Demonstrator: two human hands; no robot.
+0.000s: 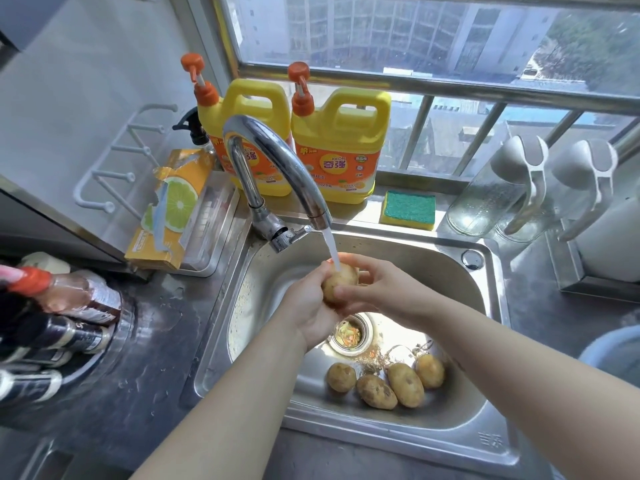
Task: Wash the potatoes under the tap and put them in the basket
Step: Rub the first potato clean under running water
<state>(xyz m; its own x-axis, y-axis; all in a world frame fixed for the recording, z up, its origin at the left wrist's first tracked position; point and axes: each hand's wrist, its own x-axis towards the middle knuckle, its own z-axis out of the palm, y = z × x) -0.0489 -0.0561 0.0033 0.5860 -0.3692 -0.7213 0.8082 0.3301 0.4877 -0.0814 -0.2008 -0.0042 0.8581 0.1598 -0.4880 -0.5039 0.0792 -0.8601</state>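
Water runs from the chrome tap (277,168) onto a brown potato (341,280) held over the steel sink (491,282). My left hand (311,306) cups the potato from below and the left. My right hand (377,289) grips it from the right, thumb across its front. Several more potatoes (388,381) lie together on the sink floor near the front, just in front of the drain (351,332). A pale blue rim (609,348) shows at the right edge; I cannot tell whether it is the basket.
Two yellow detergent jugs (339,147) and a green-and-yellow sponge (408,209) stand on the window ledge behind the sink. Glass jars (495,195) lie at the right. An orange box (169,209) and dark bottles (52,327) sit on the left counter.
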